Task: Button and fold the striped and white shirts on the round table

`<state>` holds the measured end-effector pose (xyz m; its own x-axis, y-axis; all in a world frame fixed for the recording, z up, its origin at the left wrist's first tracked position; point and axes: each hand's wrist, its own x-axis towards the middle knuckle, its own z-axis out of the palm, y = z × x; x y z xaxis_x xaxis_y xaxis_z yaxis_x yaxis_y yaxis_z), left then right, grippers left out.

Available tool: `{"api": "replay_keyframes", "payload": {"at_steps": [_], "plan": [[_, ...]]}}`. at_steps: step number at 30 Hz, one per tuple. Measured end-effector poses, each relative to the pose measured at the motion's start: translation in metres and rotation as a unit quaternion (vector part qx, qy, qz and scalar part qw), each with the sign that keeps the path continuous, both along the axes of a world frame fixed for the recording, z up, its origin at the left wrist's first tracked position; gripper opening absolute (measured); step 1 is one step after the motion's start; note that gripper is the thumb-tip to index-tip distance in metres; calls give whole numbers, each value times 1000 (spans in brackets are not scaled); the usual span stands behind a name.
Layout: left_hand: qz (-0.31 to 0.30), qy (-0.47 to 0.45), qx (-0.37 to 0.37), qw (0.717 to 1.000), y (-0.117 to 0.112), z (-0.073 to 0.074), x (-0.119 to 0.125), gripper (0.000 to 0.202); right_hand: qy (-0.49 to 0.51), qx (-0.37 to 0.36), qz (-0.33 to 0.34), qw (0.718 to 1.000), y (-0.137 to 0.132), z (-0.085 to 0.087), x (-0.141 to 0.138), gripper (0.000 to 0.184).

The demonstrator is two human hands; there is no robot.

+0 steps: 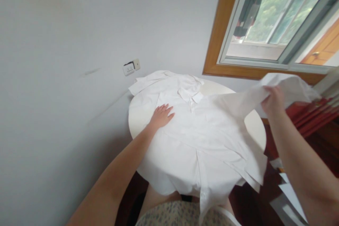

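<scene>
A white collared shirt [185, 123] lies spread over a round white table [255, 129], its collar toward the wall and its hem hanging over the near edge. My left hand [161, 116] rests flat on the left side of the shirt, fingers spread. Up in the air at the right, my right hand [274, 100] is closed on the shirt's sleeve, which stretches from the shoulder and flares out past my fingers, a little blurred. The other sleeve lies folded toward the far left edge of the table.
A wall with a power socket [129, 69] stands behind and left of the table. At the upper right is a wood-framed window [212, 53]. A red curtain [304, 116] hangs at the right, and white papers [288, 197] lie below on the dark floor.
</scene>
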<state>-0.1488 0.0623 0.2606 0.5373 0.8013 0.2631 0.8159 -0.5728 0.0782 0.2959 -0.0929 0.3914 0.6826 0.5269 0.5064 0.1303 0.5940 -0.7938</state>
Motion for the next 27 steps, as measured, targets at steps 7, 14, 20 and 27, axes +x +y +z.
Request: {"api": "replay_keyframes", "payload": {"at_steps": [7,14,20,27], "plan": [[-5,-19,5,1000,-1,1,0,52,-662,-208,170,700,-31,-50,-120,6],[-1,-155,-88,984,7,13,-7,43,-673,-246,131,685,-65,-99,-134,20],[-4,-286,-154,946,8,30,-14,52,-640,-259,120,714,-71,-103,-127,20],[20,-227,-203,952,-20,59,-44,44,-671,-231,106,697,-74,-102,-119,27]]}}
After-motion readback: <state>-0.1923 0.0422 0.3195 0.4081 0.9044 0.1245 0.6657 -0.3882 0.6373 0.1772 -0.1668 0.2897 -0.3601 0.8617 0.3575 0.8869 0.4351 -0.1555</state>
